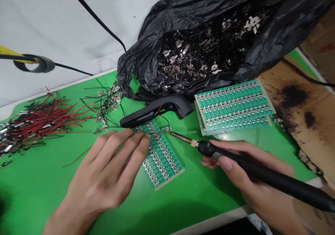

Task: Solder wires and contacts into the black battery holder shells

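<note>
Left hand (104, 175) half open, right hand (235, 165) gripping a soldering iron (277, 175).
Left fingertips (143, 140) rest on a green circuit board strip (163, 161) lying on a green mat (183, 207); the iron's tip sits just beside a red wire (159, 134) on the strip.

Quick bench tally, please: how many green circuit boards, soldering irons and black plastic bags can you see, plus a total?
Green circuit boards: 3
Soldering irons: 1
Black plastic bags: 1
Total: 5
</note>
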{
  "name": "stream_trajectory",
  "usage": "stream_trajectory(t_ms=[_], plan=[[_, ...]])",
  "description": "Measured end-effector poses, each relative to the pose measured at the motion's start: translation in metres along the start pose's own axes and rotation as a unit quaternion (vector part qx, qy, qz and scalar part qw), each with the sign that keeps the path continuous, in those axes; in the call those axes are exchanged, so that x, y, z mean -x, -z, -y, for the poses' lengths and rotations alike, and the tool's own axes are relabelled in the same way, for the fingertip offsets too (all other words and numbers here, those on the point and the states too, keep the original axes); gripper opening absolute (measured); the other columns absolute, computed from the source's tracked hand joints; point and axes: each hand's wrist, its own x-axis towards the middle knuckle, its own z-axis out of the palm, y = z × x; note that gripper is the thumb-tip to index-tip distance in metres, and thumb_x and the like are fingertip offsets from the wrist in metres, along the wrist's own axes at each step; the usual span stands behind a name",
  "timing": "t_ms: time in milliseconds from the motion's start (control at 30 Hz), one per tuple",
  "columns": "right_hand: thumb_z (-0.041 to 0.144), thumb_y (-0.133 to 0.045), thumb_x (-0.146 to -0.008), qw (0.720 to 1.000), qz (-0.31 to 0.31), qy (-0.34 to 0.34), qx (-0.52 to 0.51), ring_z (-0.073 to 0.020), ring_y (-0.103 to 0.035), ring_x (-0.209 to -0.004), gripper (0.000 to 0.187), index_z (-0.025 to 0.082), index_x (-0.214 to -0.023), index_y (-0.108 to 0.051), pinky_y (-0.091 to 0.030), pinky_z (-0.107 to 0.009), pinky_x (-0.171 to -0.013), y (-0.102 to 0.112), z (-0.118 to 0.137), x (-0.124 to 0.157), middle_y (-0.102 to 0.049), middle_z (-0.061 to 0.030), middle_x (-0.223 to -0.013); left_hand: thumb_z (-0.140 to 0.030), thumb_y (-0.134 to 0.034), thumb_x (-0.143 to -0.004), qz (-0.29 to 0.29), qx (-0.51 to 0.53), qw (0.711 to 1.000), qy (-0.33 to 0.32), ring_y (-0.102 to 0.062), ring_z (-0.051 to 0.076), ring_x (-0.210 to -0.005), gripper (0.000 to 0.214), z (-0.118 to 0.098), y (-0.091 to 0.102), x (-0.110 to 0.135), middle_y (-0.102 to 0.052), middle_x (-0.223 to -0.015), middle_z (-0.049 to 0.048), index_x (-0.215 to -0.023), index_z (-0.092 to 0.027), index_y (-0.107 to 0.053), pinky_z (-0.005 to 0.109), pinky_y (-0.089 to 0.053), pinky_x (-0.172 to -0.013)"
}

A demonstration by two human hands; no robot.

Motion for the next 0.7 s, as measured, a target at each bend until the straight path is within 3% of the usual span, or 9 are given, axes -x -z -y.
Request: stream_trajectory(t_ms=[167, 367, 500, 700], plan=[[0.041, -0.081, -0.103, 1.0, -0.001, -0.009, 0.002, -0.0094, -0.084, -0.073, 0.017, 0.042, -0.119, -0.083, -0.065, -0.011, -0.07, 0.0003, -0.0003, -0.0005, -0.087, 0.0091, -0.088, -0.005, -0.066, -0.103, -0.004, -0.033, 0.999, -0.005, -0.071, 0.03, -0.113, 0.032, -0.0023, 0.0097, -0.0027, -0.081, -0.116, 0.0134, -0.134, -0.003, -0.074, 0.043, -0.056, -0.099], [0.039, -0.082, -0.102, 1.0, -0.001, -0.011, -0.008, -0.0113, -0.085, -0.074, 0.018, 0.04, -0.12, -0.083, -0.067, -0.013, -0.072, -0.0002, 0.0, -0.0004, -0.087, 0.0072, -0.088, -0.008, -0.074, -0.101, -0.001, -0.047, 0.998, 0.039, -0.07, 0.025, -0.101, 0.023, -0.006, 0.0052, -0.0074, -0.081, -0.101, 0.0053, -0.123, -0.013, -0.074, 0.041, -0.056, -0.09], [0.036, -0.082, -0.101, 1.0, -0.004, -0.005, -0.011, -0.0135, -0.085, -0.072, 0.018, 0.037, -0.119, -0.084, -0.069, -0.016, -0.07, -0.0002, 0.0017, -0.0012, -0.088, 0.0054, -0.087, -0.01, -0.072, -0.103, 0.019, -0.031, 0.999, 0.017, -0.069, 0.024, -0.099, 0.017, -0.0037, 0.0009, -0.0065, -0.08, -0.098, 0.0047, -0.119, -0.013, -0.074, 0.041, -0.049, -0.082], [0.036, -0.082, -0.102, 1.0, -0.01, -0.008, -0.017, -0.0152, -0.087, -0.073, 0.017, 0.036, -0.119, -0.083, -0.07, -0.017, -0.071, -0.0002, 0.0035, -0.0004, -0.088, 0.0044, -0.088, -0.007, -0.063, -0.106, 0.041, 0.009, 0.999, 0.02, -0.073, 0.024, -0.103, 0.02, -0.0014, 0.0058, -0.0036, -0.081, -0.105, 0.0069, -0.123, -0.011, -0.072, 0.044, -0.048, -0.088]])
